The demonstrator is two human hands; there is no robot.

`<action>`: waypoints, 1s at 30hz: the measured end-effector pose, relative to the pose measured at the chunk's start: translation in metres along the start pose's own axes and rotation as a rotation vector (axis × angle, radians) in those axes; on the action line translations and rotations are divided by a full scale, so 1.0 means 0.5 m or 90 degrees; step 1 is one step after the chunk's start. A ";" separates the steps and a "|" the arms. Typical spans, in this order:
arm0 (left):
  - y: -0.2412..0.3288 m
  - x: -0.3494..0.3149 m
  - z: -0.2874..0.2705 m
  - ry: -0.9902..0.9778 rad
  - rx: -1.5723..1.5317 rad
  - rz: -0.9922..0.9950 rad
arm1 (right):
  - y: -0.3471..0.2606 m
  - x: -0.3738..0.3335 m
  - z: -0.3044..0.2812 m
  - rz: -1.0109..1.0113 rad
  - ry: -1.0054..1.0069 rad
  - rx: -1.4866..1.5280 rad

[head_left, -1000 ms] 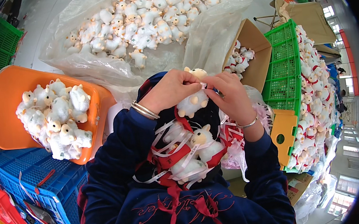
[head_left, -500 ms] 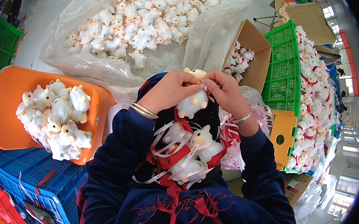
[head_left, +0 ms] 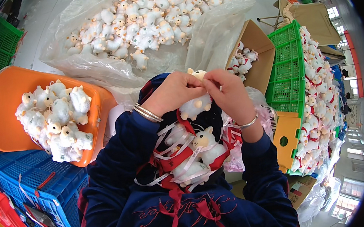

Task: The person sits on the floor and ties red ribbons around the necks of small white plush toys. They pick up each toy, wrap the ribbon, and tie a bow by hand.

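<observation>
The left hand [head_left: 171, 96] has its grip pinched on a white plush animal [head_left: 194, 108], whose body sits just below; the right hand's [head_left: 230, 95] grip is pinched closed beside it, anything inside hidden.

Right hand [head_left: 230, 95], bare: shifted slightly up and leftward at centre of frame since one second ago; thumb and index fingers [head_left: 213, 84] now drawn in against the left hand [head_left: 168, 95].

Bracelet [head_left: 249, 122], silver metal, right wrist: a little left of its first position, slightly lower than half a second ago.

Ribbon, narrow, pale: short length formerly seen between the two hands, now covered by them.

Toy [head_left: 195, 107], small white plush animal, beige feet: upper right flank, exposed half a second ago, now overlapped by the right hand.

Strip, long, pale, formerly hanging below right wrist, lower right of centre: gone from view.
</observation>
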State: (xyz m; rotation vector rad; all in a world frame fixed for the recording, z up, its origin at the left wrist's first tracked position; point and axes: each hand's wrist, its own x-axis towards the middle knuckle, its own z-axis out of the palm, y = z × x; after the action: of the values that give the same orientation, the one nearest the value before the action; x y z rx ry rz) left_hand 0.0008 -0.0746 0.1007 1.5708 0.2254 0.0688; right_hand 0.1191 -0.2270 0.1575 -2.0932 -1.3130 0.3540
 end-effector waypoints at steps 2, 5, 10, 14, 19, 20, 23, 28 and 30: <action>-0.007 0.001 0.003 0.013 -0.004 -0.011 | -0.015 -0.002 0.007 -0.035 0.013 -0.075; -0.015 0.002 0.004 0.017 0.009 -0.015 | -0.022 -0.005 0.012 -0.032 0.006 -0.093; -0.008 -0.003 -0.020 -0.038 0.032 0.012 | 0.036 -0.019 0.023 -0.016 -0.015 0.062; -0.002 -0.001 -0.030 -0.060 0.036 -0.016 | 0.054 -0.025 0.009 0.029 -0.081 0.242; -0.008 0.002 -0.023 -0.044 0.036 0.015 | 0.050 -0.007 -0.020 -0.005 -0.154 0.206; -0.008 0.002 -0.022 -0.044 0.038 0.013 | 0.044 -0.001 -0.025 0.015 -0.171 0.201; -0.008 0.004 -0.022 -0.047 0.039 0.004 | 0.026 0.015 -0.042 0.067 -0.215 0.171; -0.017 0.006 -0.021 -0.050 0.031 0.009 | 0.012 0.021 -0.035 0.057 -0.220 0.102; -0.013 0.006 -0.021 -0.051 0.041 0.002 | 0.001 0.024 -0.036 0.051 -0.210 0.065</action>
State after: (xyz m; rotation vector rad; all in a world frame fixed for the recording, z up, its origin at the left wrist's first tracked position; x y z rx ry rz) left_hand 0.0011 -0.0640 0.0943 1.6343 0.1624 0.0011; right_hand 0.1346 -0.2233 0.1721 -2.0648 -1.3640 0.8129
